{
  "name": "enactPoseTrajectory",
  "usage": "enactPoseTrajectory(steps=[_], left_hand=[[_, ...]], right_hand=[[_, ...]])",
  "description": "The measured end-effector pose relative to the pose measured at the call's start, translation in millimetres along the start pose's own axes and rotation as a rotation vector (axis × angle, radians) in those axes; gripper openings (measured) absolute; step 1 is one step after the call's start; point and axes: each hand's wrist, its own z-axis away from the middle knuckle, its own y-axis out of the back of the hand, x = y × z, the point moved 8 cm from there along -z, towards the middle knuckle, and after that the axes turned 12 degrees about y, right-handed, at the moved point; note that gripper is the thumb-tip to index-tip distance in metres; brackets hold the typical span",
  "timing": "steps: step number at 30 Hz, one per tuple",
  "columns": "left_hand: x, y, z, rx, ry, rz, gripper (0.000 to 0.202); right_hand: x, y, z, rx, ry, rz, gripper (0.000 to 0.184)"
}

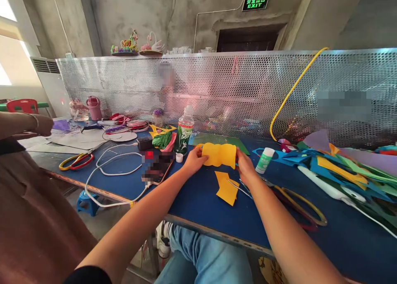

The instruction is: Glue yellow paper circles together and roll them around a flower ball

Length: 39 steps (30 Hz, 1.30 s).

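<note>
The yellow foam sheet [219, 155] is held up just above the blue counter [198, 201], toward its far edge and in front of the perforated metal screen [217, 89]. It bows into soft waves between the two hands, so it looks as if the shaping is under way rather than finished; nothing on it shows glue or a join. A smaller yellow offcut [227, 188] lies flat on the counter just below it, which suggests some cutting is already done. The glue stick [264, 160] stands capped just right of the right hand, and yellow-handled scissors [297, 205] lie beside the right forearm, both untouched.

The left hand [194, 160] pinches the sheet's left edge, thumb on the near face and fingers curled behind. The right hand [245, 168] grips the right edge likewise, knuckles toward the camera; its fingertips are hidden behind the foam. Both forearms reach forward from the near edge, converging on the sheet.

A water bottle [184, 131] stands just left of the sheet. A second pair of scissors [76, 160] lies near the left edge, where another person's hand [41, 125] rests.
</note>
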Motion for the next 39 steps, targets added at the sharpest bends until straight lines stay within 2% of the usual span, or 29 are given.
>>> enactPoseTrajectory(steps=[7, 12, 22, 24, 31, 39], left_hand=[[2.8, -0.7, 4.0, 0.028, -0.001, -0.023, 0.029], [4.7, -2.3, 6.7, 0.03, 0.021, -0.049, 0.025], [5.3, -16.8, 16.6, -0.08, 0.086, -0.138, 0.026], [5.2, -17.3, 16.3, -0.084, 0.084, -0.142, 0.027], [9.6, -16.5, 18.6, -0.075, 0.072, -0.147, 0.036], [10.7, -24.7, 24.2, -0.157, 0.048, -0.163, 0.041]], right_hand=[[-5.8, -11.2, 9.3, -0.044, -0.065, -0.063, 0.031], [-7.7, -19.6, 13.3, -0.134, -0.058, -0.061, 0.039], [-17.3, -42.8, 26.7, -0.343, -0.055, -0.118, 0.035], [-15.3, -40.9, 24.5, -0.319, -0.05, -0.133, 0.036], [-10.8, -16.0, 9.2, -0.074, 0.016, -0.093, 0.042], [-15.2, -14.6, 11.4, -0.029, 0.051, 0.026, 0.035]])
